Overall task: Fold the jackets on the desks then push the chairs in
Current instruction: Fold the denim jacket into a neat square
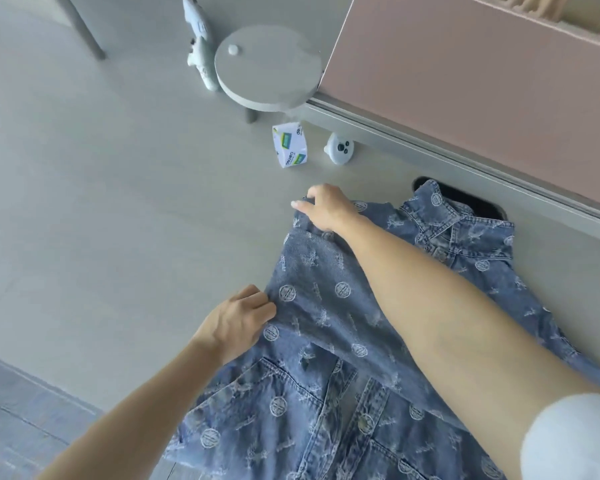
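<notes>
Though barely begun, looks like the first fold on the blue denim jacket with white round print [326, 427], spread front-up on the pale grey desk [118, 185], hem at 6 o'clock, collar at 2 o'clock. Grips the cuff end of one sleeve [312, 271] with the curled right hand [326, 209] near 12 o'clock of the jacket; pinches that sleeve's edge with the left hand [238, 322] at 9 o'clock. Leaves the sleeves, the body fold and the chair-pushing to do, by this reckoning. Shows no chair for certain; grey leg [84, 32] at 11 o'clock, too little to tell.
</notes>
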Tool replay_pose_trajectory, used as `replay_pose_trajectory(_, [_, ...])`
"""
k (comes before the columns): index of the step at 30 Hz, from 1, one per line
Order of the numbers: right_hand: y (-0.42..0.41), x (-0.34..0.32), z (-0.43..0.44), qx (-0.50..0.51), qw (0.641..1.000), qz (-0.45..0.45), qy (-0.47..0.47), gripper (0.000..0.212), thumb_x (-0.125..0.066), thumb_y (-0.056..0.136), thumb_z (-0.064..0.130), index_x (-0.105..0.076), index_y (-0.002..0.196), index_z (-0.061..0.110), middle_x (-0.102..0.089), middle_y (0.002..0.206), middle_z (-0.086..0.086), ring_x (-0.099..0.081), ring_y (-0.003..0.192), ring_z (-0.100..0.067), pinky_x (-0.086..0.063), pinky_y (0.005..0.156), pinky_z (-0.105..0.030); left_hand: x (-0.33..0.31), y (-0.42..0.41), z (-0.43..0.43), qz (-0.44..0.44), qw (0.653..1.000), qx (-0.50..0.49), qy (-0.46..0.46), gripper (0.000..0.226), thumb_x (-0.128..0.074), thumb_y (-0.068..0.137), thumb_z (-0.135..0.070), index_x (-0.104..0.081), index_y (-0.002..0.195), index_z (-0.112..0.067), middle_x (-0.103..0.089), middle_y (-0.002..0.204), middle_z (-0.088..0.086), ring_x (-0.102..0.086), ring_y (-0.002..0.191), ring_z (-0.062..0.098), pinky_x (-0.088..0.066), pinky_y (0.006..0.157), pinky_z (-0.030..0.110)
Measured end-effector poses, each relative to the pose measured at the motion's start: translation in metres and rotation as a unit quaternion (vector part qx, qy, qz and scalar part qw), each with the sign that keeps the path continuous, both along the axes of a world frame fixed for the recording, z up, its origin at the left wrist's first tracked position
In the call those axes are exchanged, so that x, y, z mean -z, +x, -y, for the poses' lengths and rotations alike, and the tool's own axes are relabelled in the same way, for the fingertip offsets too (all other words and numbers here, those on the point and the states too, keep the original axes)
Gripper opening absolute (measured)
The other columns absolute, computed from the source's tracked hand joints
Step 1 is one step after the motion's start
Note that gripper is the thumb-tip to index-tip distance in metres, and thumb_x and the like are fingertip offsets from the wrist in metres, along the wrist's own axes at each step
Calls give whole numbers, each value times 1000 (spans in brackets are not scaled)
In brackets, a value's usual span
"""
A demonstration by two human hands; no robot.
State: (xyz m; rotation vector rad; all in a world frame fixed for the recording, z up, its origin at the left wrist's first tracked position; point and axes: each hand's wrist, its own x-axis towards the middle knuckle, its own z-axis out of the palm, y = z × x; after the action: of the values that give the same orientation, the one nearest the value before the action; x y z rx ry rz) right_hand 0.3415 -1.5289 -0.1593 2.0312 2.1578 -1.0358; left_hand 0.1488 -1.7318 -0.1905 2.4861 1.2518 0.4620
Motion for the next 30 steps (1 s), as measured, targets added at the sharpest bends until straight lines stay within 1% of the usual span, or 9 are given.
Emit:
replay_pose_trajectory(3, [-6, 4, 6, -29, 999, -9, 17, 51, -69, 86, 56, -50, 79, 9, -53, 73, -2, -54, 76, -28, -33, 64, -33, 0, -12, 1, -23, 999, -10, 38, 19, -57, 83, -1, -56, 72, -16, -52, 71, -4, -51, 72, 21, -50, 66, 33])
replay_pose_trajectory(7, [0, 7, 21, -108, 993, -47, 26, 58, -79, 79, 49, -54, 110, 8, -55, 98, -2, -50, 90, -22, -34, 74, -30, 5, -19, 12, -35, 995, -87, 20, 16, -40, 85, -5, -52, 79, -14, -51, 75, 1, -52, 73, 26, -52, 58, 36])
replay_pose_trajectory(13, [3, -2, 19, -140, 983, 28, 117, 30, -46, 105, 28, -57, 109, 0, -66, 101, -28, -62, 94, -44, -44, 68, -42, 10, -14, 16, 1, 992, -127, 8, 18, -38, 83, 2, -52, 80, -10, -50, 75, 2, -53, 78, 28, -53, 61, 38])
replay_pose_trajectory(16, [-2, -13, 10, -63, 990, 42, 115, 43, -39, 107, 32, -55, 76, 7, -65, 83, -21, -60, 76, -35, -46, 69, -37, 7, -20, 18, -17, 995, -93, 25, 22, -39, 82, 3, -55, 73, -8, -51, 73, 2, -55, 79, 27, -52, 68, 37])
replay_pose_trajectory(19, [-14, -27, 1, 130, 982, -135, -22, 42, -45, 104, 34, -47, 68, 12, -52, 73, -9, -46, 69, -26, -35, 64, -33, -1, -23, 22, 31, 991, -130, 0, 20, -36, 74, 3, -52, 68, -8, -48, 68, 0, -51, 71, 24, -46, 66, 31])
replay_pose_trajectory(22, [-24, -23, 2, 310, 902, -280, -106, 45, -53, 99, 42, -62, 118, 2, -63, 113, -5, -52, 120, -22, -49, 94, -38, -3, -19, 19, 149, 917, -347, -130, 18, -35, 68, 8, -42, 67, -9, -40, 64, -4, -37, 60, 16, -33, 55, 27])
replay_pose_trajectory(24, [-29, -12, 7, 299, 904, -297, -69, 41, -53, 99, 43, -66, 95, 4, -67, 90, -8, -64, 86, -19, -50, 82, -39, -4, -16, 14, 214, 825, -462, -246, 26, -35, 70, 16, -38, 71, -10, -38, 65, 1, -33, 61, 19, -27, 54, 33])
replay_pose_trajectory(26, [-30, -3, 10, 211, 939, -271, -13, 47, -56, 99, 42, -42, 61, 18, -38, 56, 0, -36, 53, -14, -33, 60, -32, -8, -13, 12, 243, 785, -491, -291, 27, -35, 79, 16, -43, 83, -10, -42, 73, 3, -37, 67, 20, -31, 56, 34])
replay_pose_trajectory(30, [-25, -4, -2, 40, 975, -216, -25, 30, -74, 85, 37, -52, 75, 21, -53, 77, 5, -47, 69, -10, -34, 65, -25, -8, -9, 7, 222, 764, -478, -371, 10, -45, 100, -17, -48, 110, -18, -59, 98, -2, -60, 87, 20, -52, 71, 34])
